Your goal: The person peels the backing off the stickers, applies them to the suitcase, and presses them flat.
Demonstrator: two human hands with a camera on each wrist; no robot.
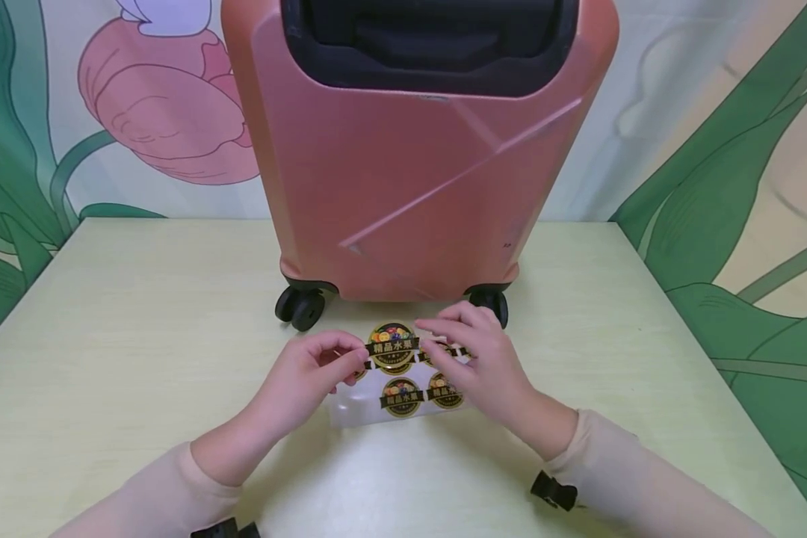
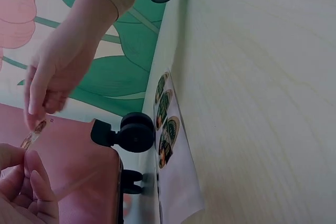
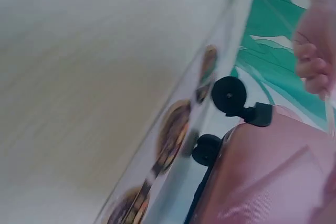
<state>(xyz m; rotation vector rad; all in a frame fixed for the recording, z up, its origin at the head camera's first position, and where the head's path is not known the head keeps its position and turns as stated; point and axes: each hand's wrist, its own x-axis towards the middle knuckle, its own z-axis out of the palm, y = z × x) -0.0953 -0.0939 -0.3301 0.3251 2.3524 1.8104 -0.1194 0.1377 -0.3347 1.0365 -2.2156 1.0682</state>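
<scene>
A round black-and-gold sticker with fruit pictures and a dark banner hangs above its backing sheet. My left hand pinches the left end of its banner between thumb and fingertips; the left wrist view shows this sticker nearly edge-on. My right hand is at the sticker's right side, fingers spread and slightly bent, thumb and index fingertips close to the edge. Below both hands lies the glossy sheet, with several more such stickers on it. The right hand partly covers the sheet's right end.
A pink hard-shell suitcase stands upright on the pale table, just behind the sheet. Its black wheels rest on the tabletop. Behind it hangs a backdrop printed with flowers and leaves. Black straps sit at both wrists.
</scene>
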